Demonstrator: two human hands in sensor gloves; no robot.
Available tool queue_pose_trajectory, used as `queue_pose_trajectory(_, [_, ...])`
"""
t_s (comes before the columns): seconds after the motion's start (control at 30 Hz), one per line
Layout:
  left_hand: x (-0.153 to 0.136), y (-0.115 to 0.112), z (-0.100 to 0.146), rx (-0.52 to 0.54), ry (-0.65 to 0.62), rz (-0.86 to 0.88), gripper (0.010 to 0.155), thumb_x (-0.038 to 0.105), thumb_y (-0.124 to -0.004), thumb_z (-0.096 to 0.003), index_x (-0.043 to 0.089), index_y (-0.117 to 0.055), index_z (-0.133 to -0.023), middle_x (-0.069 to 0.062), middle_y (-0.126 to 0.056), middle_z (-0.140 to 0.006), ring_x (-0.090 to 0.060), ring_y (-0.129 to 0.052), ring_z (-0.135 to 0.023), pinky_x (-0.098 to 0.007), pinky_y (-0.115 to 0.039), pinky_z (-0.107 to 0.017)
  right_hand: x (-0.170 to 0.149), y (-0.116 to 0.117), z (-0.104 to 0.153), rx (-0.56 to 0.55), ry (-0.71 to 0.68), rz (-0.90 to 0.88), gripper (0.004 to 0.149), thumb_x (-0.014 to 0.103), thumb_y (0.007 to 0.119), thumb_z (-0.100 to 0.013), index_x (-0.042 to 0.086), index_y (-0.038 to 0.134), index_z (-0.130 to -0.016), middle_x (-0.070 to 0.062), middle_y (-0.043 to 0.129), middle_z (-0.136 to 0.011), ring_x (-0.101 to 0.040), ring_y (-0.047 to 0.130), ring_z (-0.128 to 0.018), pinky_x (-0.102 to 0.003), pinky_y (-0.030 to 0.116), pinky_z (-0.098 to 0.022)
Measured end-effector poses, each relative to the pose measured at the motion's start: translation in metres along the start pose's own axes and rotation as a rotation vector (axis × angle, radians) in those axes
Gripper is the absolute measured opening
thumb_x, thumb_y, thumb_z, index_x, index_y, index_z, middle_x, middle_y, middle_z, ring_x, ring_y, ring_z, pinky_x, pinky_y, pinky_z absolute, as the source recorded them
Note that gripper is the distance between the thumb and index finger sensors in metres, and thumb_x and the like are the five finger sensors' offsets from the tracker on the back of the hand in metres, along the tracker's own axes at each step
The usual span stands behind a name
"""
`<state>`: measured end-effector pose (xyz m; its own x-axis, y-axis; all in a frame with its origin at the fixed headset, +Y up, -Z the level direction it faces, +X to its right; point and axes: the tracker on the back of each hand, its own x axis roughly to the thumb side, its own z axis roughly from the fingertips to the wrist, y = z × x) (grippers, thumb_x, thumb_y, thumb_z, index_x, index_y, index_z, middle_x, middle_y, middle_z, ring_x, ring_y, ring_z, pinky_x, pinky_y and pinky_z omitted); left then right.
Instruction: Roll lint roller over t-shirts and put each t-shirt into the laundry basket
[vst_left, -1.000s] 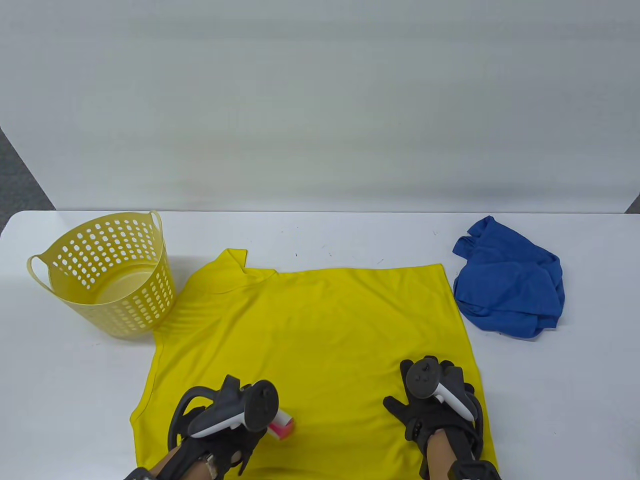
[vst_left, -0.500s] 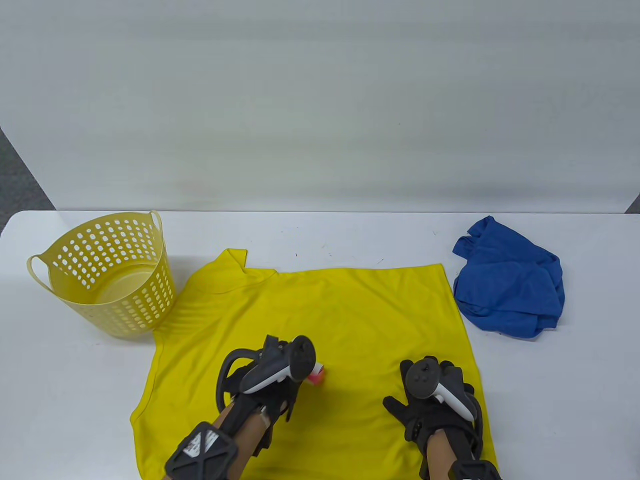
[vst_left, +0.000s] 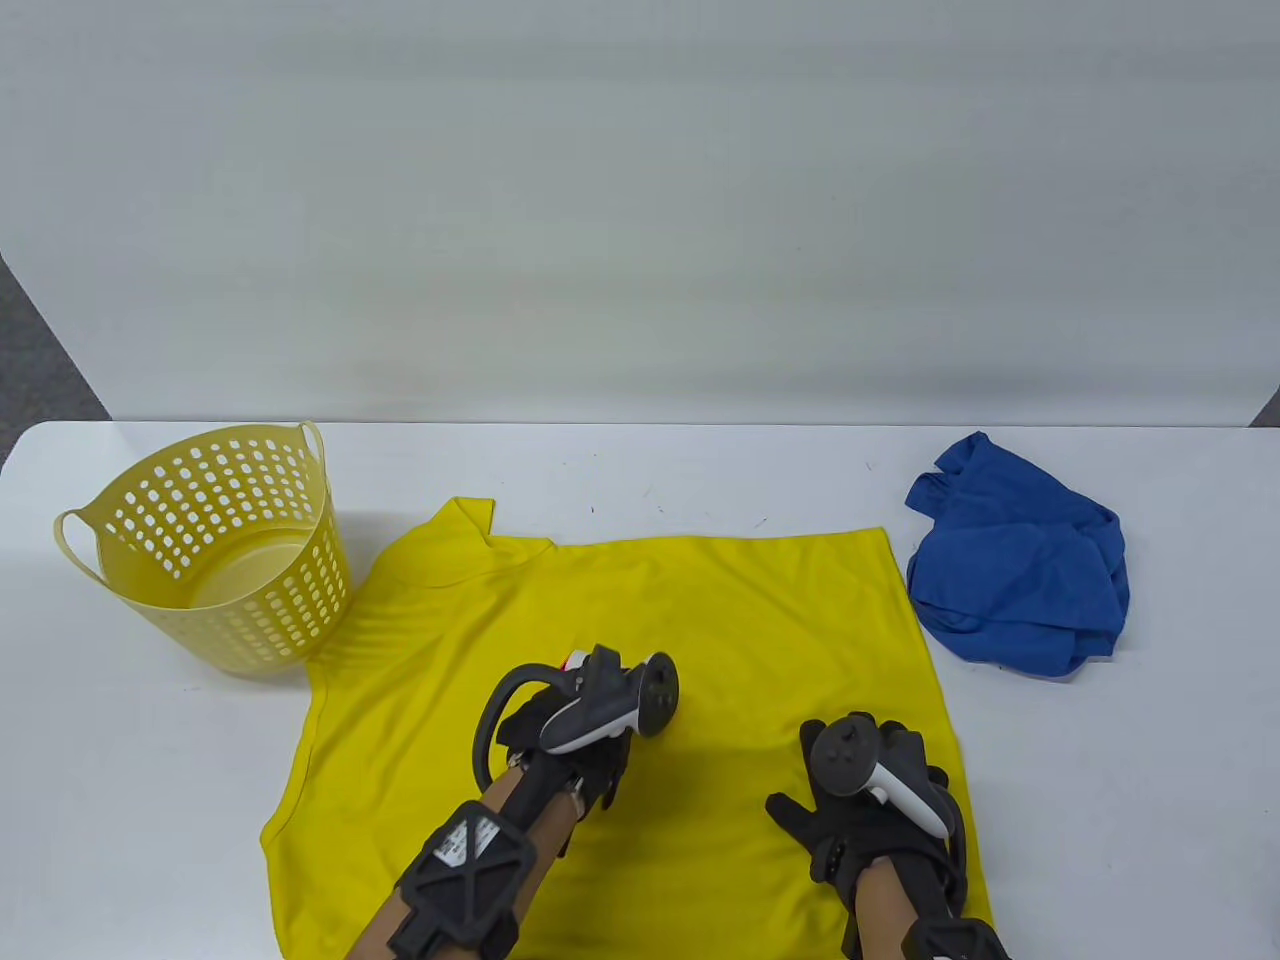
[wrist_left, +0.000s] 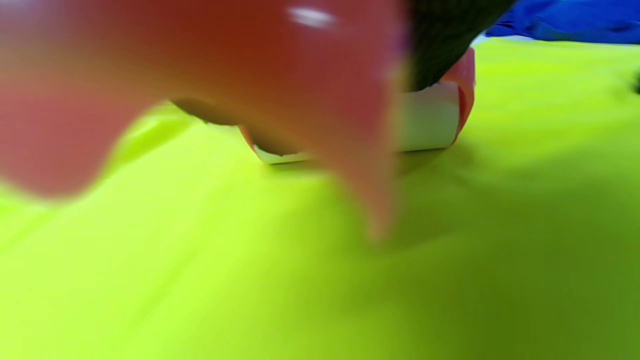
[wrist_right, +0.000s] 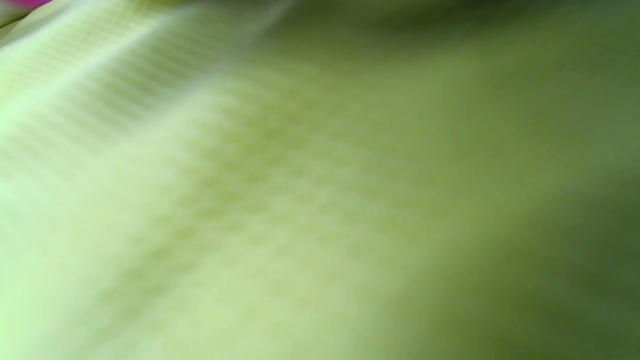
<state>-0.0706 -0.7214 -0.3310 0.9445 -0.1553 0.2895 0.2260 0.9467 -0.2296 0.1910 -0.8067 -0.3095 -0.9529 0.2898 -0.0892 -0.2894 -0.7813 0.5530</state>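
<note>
With the flat right hand (vst_left: 870, 810) pinning the yellow t-shirt (vst_left: 720, 620), the left hand (vst_left: 560, 730), gripping the lint roller (wrist_left: 430, 125), should push evenly away from itself.

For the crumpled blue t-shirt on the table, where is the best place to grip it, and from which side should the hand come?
Probably best to grip the crumpled blue t-shirt at the raised folds in its middle, coming from above. It lies bunched in a heap with no flat edge offered, so fingers pinching the top folds should gather several layers. The right hand is the nearer one.
</note>
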Motion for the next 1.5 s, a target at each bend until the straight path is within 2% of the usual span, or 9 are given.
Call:
queue_pose_trajectory(0.3, [-0.04, -0.033, 0.105, -0.071, -0.148, 0.135, 0.048, 0.035, -0.082, -0.0557, 0.03, -0.066, -0.1, -0.015, -0.063, -0.098, -0.025, -0.101, -0.064, -0.04, -0.09, -0.037, 0.004, 0.001, 0.002, -0.017, 0.008, 0.021, 0.079, 0.062, 0.051, -0.046, 0.028, 0.001, -0.097, -0.018, -0.015, -0.099, -0.051, -0.017, -0.085, -0.078, 0.0, -0.051])
queue_pose_trajectory(0.6, [-0.051, -0.042, 0.104, 0.019, -0.13, 0.24, 0.051, 0.039, -0.079, -0.0555, 0.03, -0.063, -0.103, -0.014, -0.061, -0.099, -0.022, -0.098, -0.064, -0.038, -0.088, -0.038, 0.003, -0.007, 0.007, -0.07, 0.003, 0.012, 0.079, 0.06, 0.055, -0.046, 0.026, 0.01, -0.1, -0.02, -0.007, -0.104, -0.052, -0.009, -0.089, -0.077, 0.003, -0.053])
queue_pose_trajectory(0.7, [-0.068, -0.04, 0.101, 0.133, -0.091, 0.398, 0.056, 0.04, -0.078, -0.0553, 0.03, -0.056, -0.106, -0.013, -0.061, -0.099, -0.022, -0.098, -0.064, -0.037, -0.088, -0.039, 0.021, -0.031, 0.032, -0.397, -0.096, -0.01, 0.076, 0.057, 0.059, -0.046, 0.013, 0.035, -0.103, -0.023, 0.006, -0.107, -0.053, 0.002, -0.092, -0.077, 0.009, -0.054])
queue_pose_trajectory(0.77, [-0.079, -0.037, 0.101, 0.197, -0.088, 0.547, 0.057, 0.041, -0.076, -0.0562, 0.029, -0.052, -0.107, -0.013, -0.059, -0.1, -0.022, -0.096, -0.066, -0.037, -0.087, -0.04, 0.045, -0.045, 0.06, -0.705, -0.252, -0.001, 0.069, 0.056, 0.063, -0.044, 0.009, 0.059, -0.095, -0.026, 0.04, -0.106, -0.056, 0.036, -0.093, -0.076, 0.027, -0.057])
queue_pose_trajectory(0.83, [-0.085, -0.034, 0.102, 0.239, -0.128, 0.691, 0.056, 0.04, -0.073, -0.057, 0.028, -0.051, -0.107, -0.013, -0.057, -0.099, -0.021, -0.095, -0.066, -0.037, -0.086, -0.041, 0.079, -0.049, 0.09, -0.785, -0.444, -0.022, 0.062, 0.055, 0.065, -0.043, 0.009, 0.078, -0.082, -0.022, 0.08, -0.089, -0.049, 0.078, -0.077, -0.069, 0.054, -0.056])
queue_pose_trajectory(1.1, [-0.06, -0.022, 0.117, 0.351, -0.329, 0.866, 0.061, 0.038, -0.07, -0.0583, 0.026, -0.037, -0.109, -0.016, -0.049, -0.101, -0.022, -0.09, -0.072, -0.039, -0.083, -0.046, 0.173, 0.016, 0.129, -0.184, -0.782, -0.244, 0.069, 0.059, 0.062, -0.045, 0.006, 0.07, -0.089, -0.021, 0.085, -0.086, -0.047, 0.085, -0.073, -0.066, 0.063, -0.055])
queue_pose_trajectory(1.23, [-0.045, -0.022, 0.125, 0.393, -0.378, 0.763, 0.055, 0.036, -0.064, -0.0575, 0.023, -0.042, -0.106, -0.014, -0.049, -0.101, -0.032, -0.084, -0.081, -0.045, -0.08, -0.055, 0.174, 0.031, 0.115, -0.131, -0.719, -0.289, 0.078, 0.063, 0.065, -0.04, 0.002, 0.06, -0.09, -0.026, 0.068, -0.095, -0.054, 0.069, -0.083, -0.071, 0.056, -0.057])
queue_pose_trajectory(1.4, [-0.041, -0.025, 0.126, 0.391, -0.507, 0.996, 0.053, 0.033, -0.059, -0.0571, 0.024, -0.042, -0.106, -0.012, -0.046, -0.105, -0.038, -0.072, -0.097, -0.053, -0.072, -0.069, 0.161, 0.035, 0.096, 0.076, -0.724, -0.556, 0.105, 0.067, 0.071, -0.031, -0.006, 0.033, -0.096, -0.035, 0.036, -0.102, -0.06, 0.048, -0.09, -0.073, 0.046, -0.06])
queue_pose_trajectory(1.5, [-0.044, -0.032, 0.122, 0.365, -0.547, 1.149, 0.053, 0.032, -0.059, -0.0569, 0.025, -0.041, -0.107, -0.01, -0.047, -0.107, -0.037, -0.067, -0.104, -0.055, -0.063, -0.074, 0.159, 0.033, 0.092, 0.015, -0.76, -0.615, 0.105, 0.067, 0.07, -0.032, -0.006, 0.03, -0.096, -0.035, 0.038, -0.1, -0.058, 0.054, -0.089, -0.071, 0.051, -0.059])
